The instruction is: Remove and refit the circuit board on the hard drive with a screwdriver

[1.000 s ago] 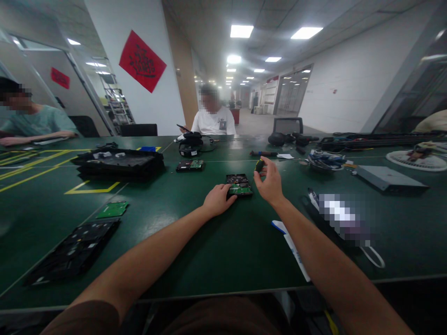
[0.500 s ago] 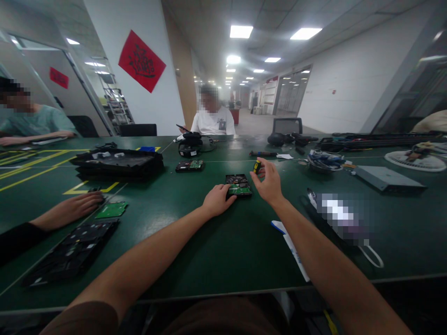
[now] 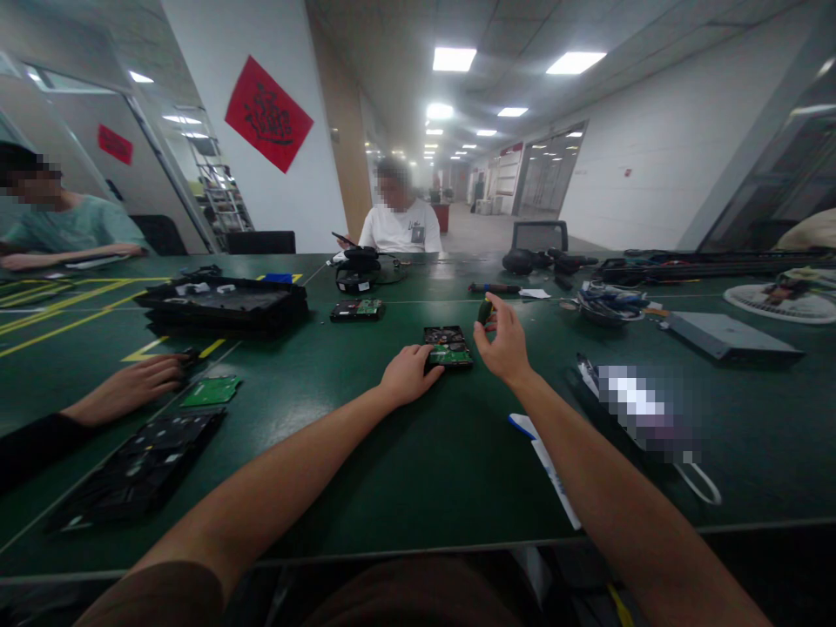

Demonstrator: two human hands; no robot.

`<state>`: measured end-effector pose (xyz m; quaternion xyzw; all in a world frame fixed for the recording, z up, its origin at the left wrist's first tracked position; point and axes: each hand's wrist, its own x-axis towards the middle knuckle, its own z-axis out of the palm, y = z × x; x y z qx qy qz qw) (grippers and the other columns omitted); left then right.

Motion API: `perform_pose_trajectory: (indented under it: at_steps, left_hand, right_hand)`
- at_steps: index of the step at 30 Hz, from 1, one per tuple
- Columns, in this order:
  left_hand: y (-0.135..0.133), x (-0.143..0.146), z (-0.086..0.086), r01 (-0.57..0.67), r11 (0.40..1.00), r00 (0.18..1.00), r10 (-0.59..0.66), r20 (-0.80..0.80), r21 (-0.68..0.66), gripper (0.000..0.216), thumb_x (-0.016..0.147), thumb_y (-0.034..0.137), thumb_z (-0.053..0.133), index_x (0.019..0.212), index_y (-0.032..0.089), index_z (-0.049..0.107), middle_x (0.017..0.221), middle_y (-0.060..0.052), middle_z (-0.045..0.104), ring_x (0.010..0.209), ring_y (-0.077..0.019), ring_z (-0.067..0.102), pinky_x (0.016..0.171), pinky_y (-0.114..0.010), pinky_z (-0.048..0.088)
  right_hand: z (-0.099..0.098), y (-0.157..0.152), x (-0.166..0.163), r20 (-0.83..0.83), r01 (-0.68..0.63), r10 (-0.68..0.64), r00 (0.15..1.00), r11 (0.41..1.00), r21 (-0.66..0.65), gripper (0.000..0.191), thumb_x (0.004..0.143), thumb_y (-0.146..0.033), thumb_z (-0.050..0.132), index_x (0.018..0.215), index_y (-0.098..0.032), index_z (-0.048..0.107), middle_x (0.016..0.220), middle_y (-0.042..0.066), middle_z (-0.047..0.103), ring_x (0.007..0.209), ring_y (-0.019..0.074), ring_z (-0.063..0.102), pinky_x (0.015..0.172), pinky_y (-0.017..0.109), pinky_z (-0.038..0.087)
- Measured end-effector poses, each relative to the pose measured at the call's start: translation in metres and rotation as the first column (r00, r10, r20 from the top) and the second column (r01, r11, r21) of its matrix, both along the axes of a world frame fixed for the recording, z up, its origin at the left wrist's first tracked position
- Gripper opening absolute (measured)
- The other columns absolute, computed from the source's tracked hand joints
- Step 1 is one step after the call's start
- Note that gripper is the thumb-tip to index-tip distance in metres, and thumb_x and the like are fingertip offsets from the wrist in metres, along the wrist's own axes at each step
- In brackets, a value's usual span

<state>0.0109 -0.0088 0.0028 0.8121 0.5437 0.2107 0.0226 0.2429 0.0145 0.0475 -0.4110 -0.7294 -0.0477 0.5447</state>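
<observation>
A hard drive (image 3: 448, 338) with a green circuit board on its near end lies on the green table. My left hand (image 3: 410, 374) grips its left side, thumb along the near edge and fingers over the board's corner. Just right of the drive, my right hand (image 3: 506, 344) is raised a little and pinches a small screwdriver (image 3: 484, 310) by its dark, yellow-marked handle. The shaft and tip of the screwdriver cannot be made out. Farther back to the left sits a second hard drive (image 3: 356, 310), also showing green board.
Black trays (image 3: 222, 305) are stacked back left. A co-worker's hand (image 3: 134, 387) rests near a loose green board (image 3: 210, 391) and a black plastic frame (image 3: 140, 466). Another screwdriver (image 3: 495, 288) lies behind my right hand; a grey metal box (image 3: 735, 335) stands right.
The screwdriver has turned in my right fingers, so its yellow side shows less. My left hand and the drive stay put. The co-worker's hand has shifted slightly.
</observation>
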Motion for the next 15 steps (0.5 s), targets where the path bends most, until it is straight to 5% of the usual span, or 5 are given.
perform_pose_trajectory:
  at_steps: [15]
  left_hand:
    - [0.0003,-0.0003,-0.0007,0.006,1.0,1.0,-0.006,0.016,0.007,0.057,0.098,0.053,0.057,0.144,0.019,0.054,0.134,-0.014,0.065,0.129,-0.0307,0.056,0.108,-0.041,0.047]
  right_hand:
    - [-0.0018,0.0012,-0.0008,-0.02,-0.006,0.006,1.0,1.0,0.012,0.06,0.088,-0.019,0.059,0.145,-0.024,0.043,0.129,0.015,0.061,0.092,0.025,0.067,0.087,0.049,0.063]
